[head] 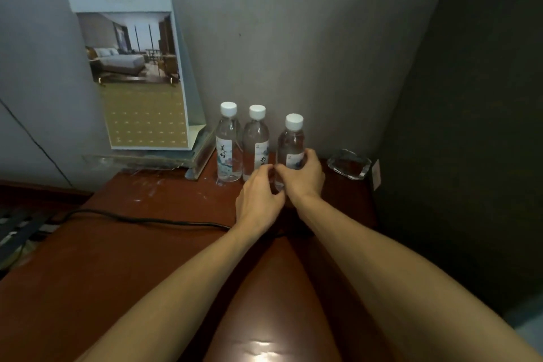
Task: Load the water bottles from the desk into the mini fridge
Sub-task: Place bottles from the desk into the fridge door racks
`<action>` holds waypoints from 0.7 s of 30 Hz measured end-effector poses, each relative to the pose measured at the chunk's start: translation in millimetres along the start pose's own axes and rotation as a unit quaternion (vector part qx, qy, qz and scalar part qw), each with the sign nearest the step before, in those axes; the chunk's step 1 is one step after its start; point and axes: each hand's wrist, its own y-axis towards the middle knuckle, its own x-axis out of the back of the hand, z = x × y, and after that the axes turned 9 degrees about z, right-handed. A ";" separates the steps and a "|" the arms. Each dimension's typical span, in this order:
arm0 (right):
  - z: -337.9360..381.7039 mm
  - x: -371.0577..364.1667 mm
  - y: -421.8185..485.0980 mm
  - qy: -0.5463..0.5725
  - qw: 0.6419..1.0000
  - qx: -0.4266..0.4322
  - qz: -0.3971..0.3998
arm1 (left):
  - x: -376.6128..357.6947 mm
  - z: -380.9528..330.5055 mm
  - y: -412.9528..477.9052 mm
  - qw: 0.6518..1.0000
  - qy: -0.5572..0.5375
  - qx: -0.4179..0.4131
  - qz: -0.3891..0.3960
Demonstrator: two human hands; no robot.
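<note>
Three clear water bottles with white caps stand upright in a row at the back of the reddish-brown desk (147, 258), against the wall. The left bottle (228, 144) stands free. My left hand (258, 200) reaches the base of the middle bottle (255, 141), fingers curled beside it; I cannot tell if it grips. My right hand (302, 178) wraps around the lower part of the right bottle (292, 141), which stands on the desk. No mini fridge is in view.
A tall printed calendar card (138, 73) leans on the wall at the left on a clear stand. A glass ashtray (349, 163) sits right of the bottles. A black cable (141, 219) runs across the desk. A dark panel (470, 126) closes the right side.
</note>
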 end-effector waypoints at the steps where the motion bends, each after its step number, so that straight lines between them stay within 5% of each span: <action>1: 1.3 2.4 -6.0 -0.007 1.000 0.002 0.004 | 4.2 -3.7 -3.6 1.000 0.001 0.002 0.004; 21: 73.0 147.7 -234.3 -0.049 0.977 0.207 0.027 | 71.9 -120.7 -229.9 0.989 -0.031 -0.129 -0.063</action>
